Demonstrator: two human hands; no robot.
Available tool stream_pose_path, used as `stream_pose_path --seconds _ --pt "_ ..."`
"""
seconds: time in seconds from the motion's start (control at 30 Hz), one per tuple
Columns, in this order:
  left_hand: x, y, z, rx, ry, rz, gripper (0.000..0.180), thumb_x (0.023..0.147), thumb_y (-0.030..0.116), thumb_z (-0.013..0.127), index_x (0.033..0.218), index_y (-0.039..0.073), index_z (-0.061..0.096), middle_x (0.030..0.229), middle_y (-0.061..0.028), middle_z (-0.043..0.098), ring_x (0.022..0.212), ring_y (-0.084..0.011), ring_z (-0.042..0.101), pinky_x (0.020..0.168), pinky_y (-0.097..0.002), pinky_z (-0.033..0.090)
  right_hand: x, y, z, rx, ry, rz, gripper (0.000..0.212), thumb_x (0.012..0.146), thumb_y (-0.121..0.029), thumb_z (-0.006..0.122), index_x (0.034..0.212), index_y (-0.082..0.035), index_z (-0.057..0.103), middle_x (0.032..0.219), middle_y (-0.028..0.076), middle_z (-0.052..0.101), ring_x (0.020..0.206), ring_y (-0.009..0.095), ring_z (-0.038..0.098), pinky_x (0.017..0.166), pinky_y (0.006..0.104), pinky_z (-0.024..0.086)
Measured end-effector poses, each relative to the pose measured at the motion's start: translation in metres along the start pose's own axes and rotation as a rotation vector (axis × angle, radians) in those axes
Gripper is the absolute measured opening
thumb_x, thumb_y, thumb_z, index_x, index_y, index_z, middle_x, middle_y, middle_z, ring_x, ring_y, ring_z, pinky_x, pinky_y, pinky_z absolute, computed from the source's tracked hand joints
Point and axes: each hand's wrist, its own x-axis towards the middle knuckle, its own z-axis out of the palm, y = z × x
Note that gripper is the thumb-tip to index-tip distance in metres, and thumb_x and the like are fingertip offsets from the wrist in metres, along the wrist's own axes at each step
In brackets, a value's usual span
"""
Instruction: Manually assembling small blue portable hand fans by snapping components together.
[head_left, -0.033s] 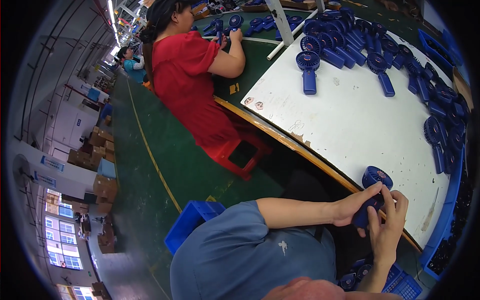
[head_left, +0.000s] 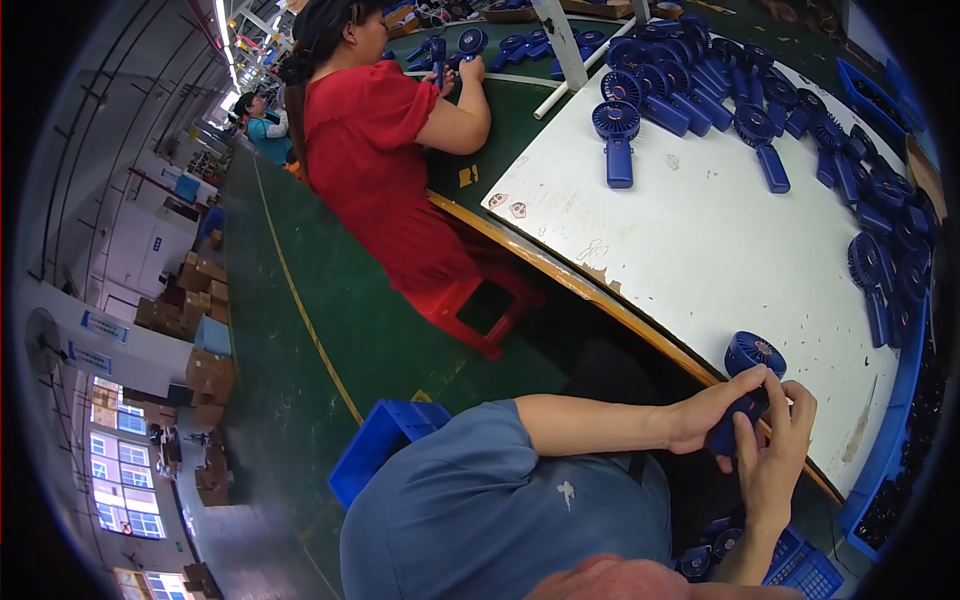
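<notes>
At the near edge of the white table, a dark blue handheld fan [head_left: 752, 354] is held with its round head pointing up and away from me. My left hand [head_left: 708, 410] is wrapped round its handle, the thumb reaching up near the fan head. On the other side, my right hand [head_left: 778, 440] grips the same handle, its fingertips meeting the left thumb just below the head. Most of the handle is hidden behind my fingers. Nearest on the table, another blue fan [head_left: 872, 285] lies beside a heap by the right edge.
Many blue fans [head_left: 680, 85] crowd the far side of the white table [head_left: 660, 230]. A blue bin [head_left: 890, 480] of small dark parts runs along its right. A blue crate [head_left: 800, 565] with fans is below my right arm. A co-worker in red [head_left: 365, 170] sits at the left, handling fans.
</notes>
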Motion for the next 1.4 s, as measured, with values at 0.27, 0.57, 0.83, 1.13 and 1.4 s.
stream_pose_path --seconds 0.27,0.57,0.83,1.13,1.4 --pt "0.013 -0.026 -0.008 0.043 0.084 0.273 0.052 0.099 0.052 0.044 0.119 0.006 0.056 0.105 -0.0077 0.063 0.097 -0.0193 0.062 0.082 -0.0324 0.053 -0.015 0.002 0.025 0.03 0.054 -0.019 0.068 0.073 -0.008 0.074 0.135 0.001 0.046 0.118 0.021 0.05 0.11 0.041 0.05 0.094 0.0444 0.043" --pt "0.001 0.008 0.0 1.399 -0.145 0.626 0.084 0.087 0.039 0.068 0.144 -0.01 0.031 0.146 -0.0381 0.029 0.136 -0.05 0.033 0.115 -0.0454 0.026 -0.09 0.064 0.067 1.37 0.311 0.452 0.061 0.088 -0.022 0.057 0.141 0.003 0.039 0.127 0.017 0.055 0.114 0.026 0.058 0.102 0.0408 0.046" --pt "-0.008 -0.023 -0.011 0.443 -0.005 0.118 0.061 0.096 0.015 0.061 0.143 -0.011 0.032 0.114 -0.0116 0.061 0.104 -0.0158 0.059 0.095 -0.0294 0.045 -0.046 0.064 0.041 1.583 0.212 0.2 0.08 0.092 -0.05 0.059 0.139 0.011 0.037 0.112 0.018 0.063 0.108 0.026 0.062 0.097 0.0358 0.048" --pt "-0.007 0.027 -0.016 1.395 0.259 0.085 0.06 0.082 -0.001 0.063 0.14 0.008 0.05 0.123 -0.0118 0.061 0.101 -0.0167 0.06 0.086 -0.0294 0.05 -0.145 0.102 0.019 1.633 0.475 0.346 0.054 0.085 -0.028 0.067 0.122 0.008 0.055 0.093 0.019 0.068 0.088 0.026 0.068 0.084 0.0378 0.055" --pt "-0.009 0.271 -0.209 2.161 1.034 0.675 0.081 0.093 0.054 0.058 0.139 -0.01 0.042 0.141 -0.0305 0.045 0.13 -0.0428 0.046 0.108 -0.0416 0.038 -0.404 0.222 0.018 0.677 1.317 1.246 0.017 0.088 -0.018 0.065 0.088 -0.001 0.062 0.07 0.004 0.058 0.059 0.013 0.056 0.054 0.0263 0.045"
